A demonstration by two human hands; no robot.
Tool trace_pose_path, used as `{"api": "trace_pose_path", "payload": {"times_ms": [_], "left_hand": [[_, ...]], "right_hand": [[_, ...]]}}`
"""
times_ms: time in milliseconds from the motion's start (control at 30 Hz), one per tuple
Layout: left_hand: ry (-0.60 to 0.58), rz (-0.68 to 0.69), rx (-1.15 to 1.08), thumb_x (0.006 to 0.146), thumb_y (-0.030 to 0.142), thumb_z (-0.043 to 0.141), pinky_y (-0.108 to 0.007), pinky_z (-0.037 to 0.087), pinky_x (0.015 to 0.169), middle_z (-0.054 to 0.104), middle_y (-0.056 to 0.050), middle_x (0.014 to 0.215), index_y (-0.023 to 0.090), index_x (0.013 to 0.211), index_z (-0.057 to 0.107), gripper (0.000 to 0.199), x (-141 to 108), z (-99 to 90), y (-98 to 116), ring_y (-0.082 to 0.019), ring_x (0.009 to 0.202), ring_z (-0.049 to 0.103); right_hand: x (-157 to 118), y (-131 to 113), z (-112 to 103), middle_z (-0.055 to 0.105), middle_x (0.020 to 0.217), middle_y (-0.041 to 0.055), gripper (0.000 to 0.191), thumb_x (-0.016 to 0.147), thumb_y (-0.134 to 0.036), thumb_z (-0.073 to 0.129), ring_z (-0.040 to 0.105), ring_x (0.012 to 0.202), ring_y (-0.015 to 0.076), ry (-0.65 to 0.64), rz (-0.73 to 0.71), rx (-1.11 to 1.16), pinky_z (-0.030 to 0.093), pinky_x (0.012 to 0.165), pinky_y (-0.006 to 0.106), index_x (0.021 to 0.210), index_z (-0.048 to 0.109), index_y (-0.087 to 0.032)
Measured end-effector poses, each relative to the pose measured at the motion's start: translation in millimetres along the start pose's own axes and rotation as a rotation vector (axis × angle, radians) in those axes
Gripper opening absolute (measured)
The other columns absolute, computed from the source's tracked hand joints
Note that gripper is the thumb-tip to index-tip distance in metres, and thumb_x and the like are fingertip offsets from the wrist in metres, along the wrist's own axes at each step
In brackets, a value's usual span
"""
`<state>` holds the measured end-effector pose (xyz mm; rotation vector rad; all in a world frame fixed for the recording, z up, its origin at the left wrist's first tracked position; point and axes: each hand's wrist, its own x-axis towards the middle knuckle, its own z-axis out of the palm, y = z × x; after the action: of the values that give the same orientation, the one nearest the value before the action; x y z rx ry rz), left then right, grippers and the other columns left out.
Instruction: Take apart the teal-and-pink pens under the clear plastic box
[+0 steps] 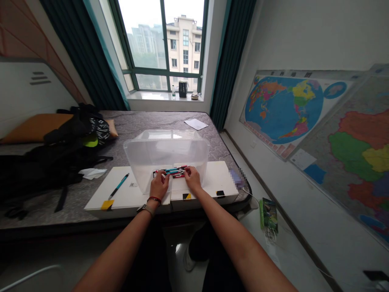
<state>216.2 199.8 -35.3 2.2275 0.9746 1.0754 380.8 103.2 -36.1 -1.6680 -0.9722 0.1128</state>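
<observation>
Left hand [159, 185], right hand [193, 179] pinch red-teal pen bundle [172, 172], seemingly, long axis crosswise

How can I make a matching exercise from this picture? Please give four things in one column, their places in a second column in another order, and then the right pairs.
Things:
1) teal and silver pen
2) small bundle of slim red and teal items
3) rectangular white paper sheet
4) colourful paper world map

Places:
A) on the pale right-hand wall
B) on the grey quilted mattress, near the window
C) between the left hand and right hand
D) on the flat white box at left

Right pairs: 1-D, 2-C, 3-B, 4-A
</observation>
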Motion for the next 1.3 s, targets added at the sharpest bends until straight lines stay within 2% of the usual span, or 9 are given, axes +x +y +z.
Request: {"api": "trace_pose_path", "payload": {"times_ms": [167, 333, 400, 533, 700, 833, 1000, 1167, 1300], "left_hand": [[-0.138, 0.078, 0.079, 0.092, 0.049, 0.053, -0.025, 0.04, 0.061, 0.058, 0.002, 0.066, 0.022, 0.11, 0.066, 0.035, -0.1, 2.0, -5.7, -0.015, 0.061, 0.055], [-0.235, 0.118, 0.153, 0.093, 0.051, 0.052, -0.026, 0.043, 0.067, 0.07, -0.003, 0.084, 0.026, 0.107, 0.073, 0.035, -1.1, 2.0, -6.1, -0.017, 0.074, 0.063], [-0.259, 0.134, 0.162, 0.094, 0.051, 0.051, -0.027, 0.045, 0.069, 0.072, -0.003, 0.09, 0.027, 0.106, 0.073, 0.036, -1.5, 0.9, -4.3, -0.017, 0.077, 0.064], [-0.281, 0.135, 0.207, 0.093, 0.057, 0.05, -0.026, 0.045, 0.066, 0.072, -0.002, 0.087, 0.029, 0.112, 0.072, 0.04, -2.4, -2.6, 1.1, -0.017, 0.076, 0.064], [-0.293, 0.182, 0.214, 0.096, 0.056, 0.045, -0.026, 0.047, 0.07, 0.074, -0.003, 0.102, 0.03, 0.108, 0.073, 0.041, -3.4, -3.6, 2.2, -0.018, 0.086, 0.067], [-0.286, 0.203, 0.223, 0.097, 0.055, 0.042, -0.027, 0.048, 0.073, 0.073, -0.003, 0.106, 0.029, 0.107, 0.073, 0.042, -3.9, -2.2, -0.3, -0.02, 0.093, 0.067], [-0.266, 0.191, 0.217, 0.098, 0.053, 0.04, -0.027, 0.046, 0.073, 0.073, -0.005, 0.102, 0.026, 0.104, 0.072, 0.042, -4.6, -2.5, 1.9, -0.019, 0.09, 0.067], [-0.221, 0.11, 0.238, 0.097, 0.048, 0.042, -0.026, 0.04, 0.063, 0.069, -0.004, 0.079, 0.022, 0.091, 0.067, 0.037, -5.3, -2.6, 6.7, -0.018, 0.071, 0.062], [-0.217, 0.107, 0.267, 0.096, 0.044, 0.043, -0.026, 0.036, 0.061, 0.065, -0.003, 0.074, 0.022, 0.082, 0.063, 0.033, -5.9, -1.8, 8.1, -0.017, 0.068, 0.059]], "right_hand": [[-2.3, -5.3, -2.6, 0.072, 0.091, 0.0024, 0.016, 0.083, -0.02, 0.064, 0.065, 0.079, 0.0175, -0.188, -0.022, -0.028, 0.051, 0.077, 0.03, 0.097, 0.07, -0.022], [-0.7, -8.3, -5.2, 0.074, 0.087, 0.0003, 0.009, 0.081, -0.02, 0.069, 0.066, 0.076, 0.0166, -0.275, 0.015, -0.057, 0.05, 0.076, 0.029, 0.09, 0.072, -0.023], [-0.3, -8.9, -5.7, 0.074, 0.086, 0.0001, 0.008, 0.081, -0.02, 0.07, 0.066, 0.077, 0.0165, -0.293, 0.013, -0.06, 0.05, 0.077, 0.028, 0.088, 0.073, -0.023], [-0.5, -9.1, -5.8, 0.074, 0.085, -0.0001, 0.007, 0.08, -0.02, 0.072, 0.066, 0.077, 0.0167, -0.305, -0.011, -0.072, 0.05, 0.077, 0.028, 0.086, 0.074, -0.023], [-0.8, -9.3, -5.9, 0.074, 0.085, -0.0001, 0.008, 0.08, -0.021, 0.072, 0.066, 0.078, 0.017, -0.319, -0.012, -0.092, 0.05, 0.078, 0.028, 0.087, 0.075, -0.024], [-0.4, -10.5, -6.8, 0.074, 0.086, 0.0002, 0.007, 0.08, -0.024, 0.072, 0.067, 0.079, 0.0168, -0.331, 0.005, -0.089, 0.05, 0.078, 0.028, 0.087, 0.075, -0.024], [-0.1, -10.1, -7.3, 0.074, 0.085, 0.0005, 0.007, 0.081, -0.025, 0.07, 0.065, 0.075, 0.0163, -0.289, 0.018, -0.046, 0.05, 0.075, 0.027, 0.087, 0.073, -0.023], [-2.3, -10.0, -6.3, 0.071, 0.083, 0.0023, 0.008, 0.081, -0.02, 0.062, 0.063, 0.074, 0.0175, -0.113, 0.009, -0.034, 0.05, 0.074, 0.029, 0.084, 0.07, -0.02], [-4.3, -10.9, -5.8, 0.069, 0.083, 0.0037, 0.01, 0.083, -0.02, 0.058, 0.062, 0.077, 0.0183, -0.039, -0.005, -0.065, 0.05, 0.077, 0.03, 0.082, 0.068, -0.02]]}}
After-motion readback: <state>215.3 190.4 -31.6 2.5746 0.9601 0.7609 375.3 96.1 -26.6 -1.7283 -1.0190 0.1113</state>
